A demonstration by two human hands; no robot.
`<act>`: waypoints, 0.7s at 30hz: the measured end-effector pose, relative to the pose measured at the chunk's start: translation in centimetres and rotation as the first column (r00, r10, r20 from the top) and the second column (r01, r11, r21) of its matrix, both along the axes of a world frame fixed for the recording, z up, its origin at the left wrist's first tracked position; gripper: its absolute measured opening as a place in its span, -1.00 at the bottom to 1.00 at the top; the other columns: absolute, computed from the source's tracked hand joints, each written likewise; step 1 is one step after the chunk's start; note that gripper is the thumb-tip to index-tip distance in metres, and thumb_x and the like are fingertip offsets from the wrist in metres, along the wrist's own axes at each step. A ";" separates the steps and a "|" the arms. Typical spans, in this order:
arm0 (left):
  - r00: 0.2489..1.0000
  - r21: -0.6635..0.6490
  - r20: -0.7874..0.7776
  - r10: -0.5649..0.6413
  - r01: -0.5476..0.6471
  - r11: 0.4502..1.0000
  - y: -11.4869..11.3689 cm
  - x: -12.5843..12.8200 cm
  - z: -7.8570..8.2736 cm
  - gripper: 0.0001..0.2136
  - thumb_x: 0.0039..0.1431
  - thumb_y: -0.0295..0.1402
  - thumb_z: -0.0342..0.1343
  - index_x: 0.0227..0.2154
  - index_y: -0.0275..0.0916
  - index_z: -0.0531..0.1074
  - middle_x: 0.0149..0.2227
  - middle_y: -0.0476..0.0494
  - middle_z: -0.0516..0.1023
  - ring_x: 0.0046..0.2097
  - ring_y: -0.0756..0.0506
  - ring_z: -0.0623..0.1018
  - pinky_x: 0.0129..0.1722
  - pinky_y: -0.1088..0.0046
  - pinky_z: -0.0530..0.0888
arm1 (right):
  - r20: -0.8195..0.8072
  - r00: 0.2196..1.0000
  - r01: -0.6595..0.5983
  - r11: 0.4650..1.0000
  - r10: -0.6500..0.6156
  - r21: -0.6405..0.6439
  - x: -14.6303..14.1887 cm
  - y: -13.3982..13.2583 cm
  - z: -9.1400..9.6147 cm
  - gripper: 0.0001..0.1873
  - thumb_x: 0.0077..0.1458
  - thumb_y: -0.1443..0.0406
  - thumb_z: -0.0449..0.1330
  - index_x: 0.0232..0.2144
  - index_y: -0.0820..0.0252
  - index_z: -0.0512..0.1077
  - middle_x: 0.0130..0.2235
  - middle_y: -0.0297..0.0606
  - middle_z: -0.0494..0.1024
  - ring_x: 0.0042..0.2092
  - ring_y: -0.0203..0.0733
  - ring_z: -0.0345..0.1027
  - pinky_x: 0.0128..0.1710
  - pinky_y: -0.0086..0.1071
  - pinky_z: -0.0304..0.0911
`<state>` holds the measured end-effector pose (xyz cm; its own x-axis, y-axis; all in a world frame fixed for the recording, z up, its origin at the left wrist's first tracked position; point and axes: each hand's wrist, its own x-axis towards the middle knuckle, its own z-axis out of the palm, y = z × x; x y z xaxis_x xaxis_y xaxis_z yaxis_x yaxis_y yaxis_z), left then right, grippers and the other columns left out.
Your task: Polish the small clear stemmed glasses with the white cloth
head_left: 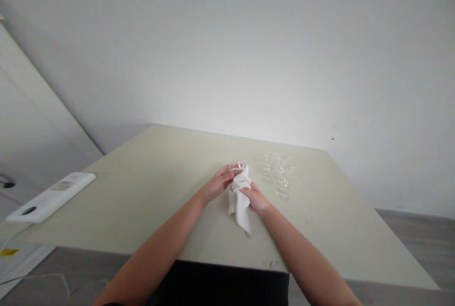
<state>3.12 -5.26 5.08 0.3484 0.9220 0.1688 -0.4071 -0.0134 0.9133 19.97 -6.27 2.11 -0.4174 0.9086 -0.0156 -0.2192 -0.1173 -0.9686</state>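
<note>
Above the middle of the table, my left hand (221,181) is closed around a clear drinking glass (236,166), whose rim and upper wall show over the fingers. A white cloth (241,197) lies against the glass near its rim and hangs down in folds. My right hand (255,197) is closed on the cloth, thumb on top, from the right side. Cloth and fingers hide the lower part of the glass. Right of my hands stands a group of several clear glasses (279,168), and one small clear glass piece (282,194) lies in front of them.
The pale table (159,173) reaches back to a plain wall (227,50). A long white device with a label (53,197) rests at the table's left edge, a cable running from it. A white cabinet (31,93) stands at the far left.
</note>
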 end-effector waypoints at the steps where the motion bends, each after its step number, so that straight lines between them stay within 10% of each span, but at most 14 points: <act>1: 1.000 -0.010 -0.002 0.007 -0.007 1.000 -0.1 0.1 0.1 -0.46 0.05 -0.08 0.30 0.07 -0.20 0.44 -0.01 -0.26 0.58 -0.01 -0.21 0.56 -0.03 0.30 0.44 | -0.011 1.000 0.013 1.000 -0.013 -0.009 -0.1 0.0 -0.1 -0.51 -0.27 -0.04 0.39 -0.36 0.18 0.48 -0.45 -0.33 0.51 -0.46 -0.28 0.30 -0.39 -0.42 0.22; 7: 0.988 0.027 0.031 0.155 -0.155 0.987 0.2 0.8 0.2 -0.38 0.14 0.03 0.17 0.20 -0.15 0.28 -0.06 -0.20 0.56 -0.05 -0.16 0.56 -0.04 0.30 0.46 | 0.065 0.979 0.191 0.980 -0.195 0.060 -0.2 1.2 0.2 -0.48 -0.15 -0.13 0.29 -0.35 0.19 0.48 -0.41 -0.30 0.54 -0.35 -0.17 0.37 -0.31 -0.36 0.27; 12: 0.890 0.372 -0.247 0.383 -0.278 0.886 0.2 -0.6 0.7 -0.36 0.20 -0.08 0.12 0.30 -0.09 0.11 0.00 -0.16 0.42 -0.20 -0.03 0.55 -0.19 0.42 0.46 | 0.065 0.917 0.386 0.917 -0.393 0.098 0.8 2.0 0.7 -0.47 -0.01 -0.12 0.14 -0.21 0.18 0.46 -0.26 -0.20 0.57 -0.18 -0.07 0.43 -0.22 -0.31 0.33; 16: 0.620 0.667 -0.616 0.486 0.083 0.740 -0.8 -1.7 1.3 -0.37 0.07 -0.22 0.19 0.23 -0.11 0.22 0.00 -0.15 0.40 -0.26 -0.03 0.50 -0.31 0.48 0.44 | 0.135 0.958 0.229 0.957 -0.254 0.176 1.3 1.7 1.0 -0.52 0.02 -0.04 0.14 -0.16 0.18 0.43 -0.24 -0.20 0.57 -0.18 -0.09 0.43 -0.20 -0.32 0.35; 21: 0.247 0.649 -0.754 0.609 0.419 0.634 -1.5 -0.9 1.0 -0.39 -0.07 -0.11 0.30 0.07 -0.17 0.32 0.00 -0.18 0.47 -0.12 -0.18 0.56 -0.23 0.41 0.44 | 0.385 0.914 -0.052 0.903 -0.128 0.425 1.3 1.4 0.2 -0.77 -0.14 0.33 0.25 -0.32 0.19 0.47 -0.33 -0.30 0.58 -0.28 -0.18 0.40 -0.25 -0.37 0.32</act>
<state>2.25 -6.74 6.09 0.6203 0.7165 0.3193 0.6917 -0.6916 0.2081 21.28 -4.90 2.32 -0.4229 0.8808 0.2131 0.1956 0.3183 -0.9276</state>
